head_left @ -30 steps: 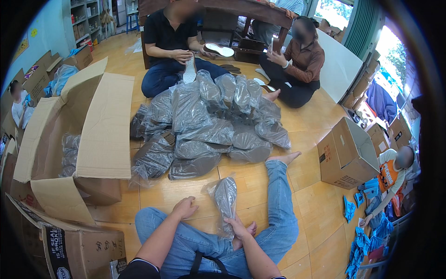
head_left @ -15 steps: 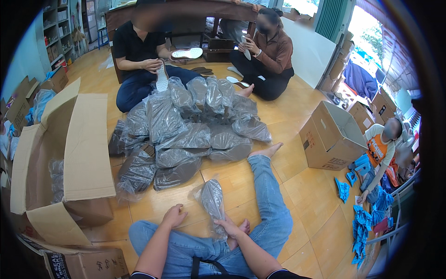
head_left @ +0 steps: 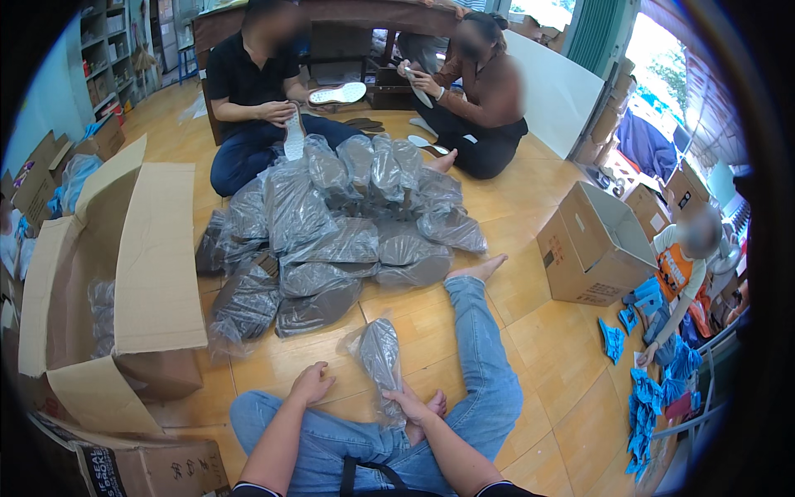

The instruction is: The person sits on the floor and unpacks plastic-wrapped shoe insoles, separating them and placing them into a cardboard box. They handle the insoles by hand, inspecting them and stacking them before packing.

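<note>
My right hand (head_left: 406, 404) is closed around the lower end of a bundle of dark shoe soles (head_left: 380, 356) in a clear plastic bag, held over my bent leg. My left hand (head_left: 312, 383) rests by my left knee, fingers loosely apart, holding nothing. In front of me lies a heap of similar plastic-wrapped soles (head_left: 319, 308), grey-brown and stacked several deep. Behind the heap, one seated person in black holds white soles (head_left: 294, 137). Another in a brown top has a pale sole (head_left: 420, 87) in both hands.
At the left stands a tall open carton (head_left: 161, 273) with some wrapped pieces inside; a lower cardboard box (head_left: 186, 470) sits near my left leg. An open box (head_left: 592, 248) stands to the right. Beyond it, a person in orange sits among blue packets (head_left: 642, 414) on the tiled floor.
The person in the brown top has lowered the pale sole and brought it leftward. My hands and the wrapped bundle have stayed in place.
</note>
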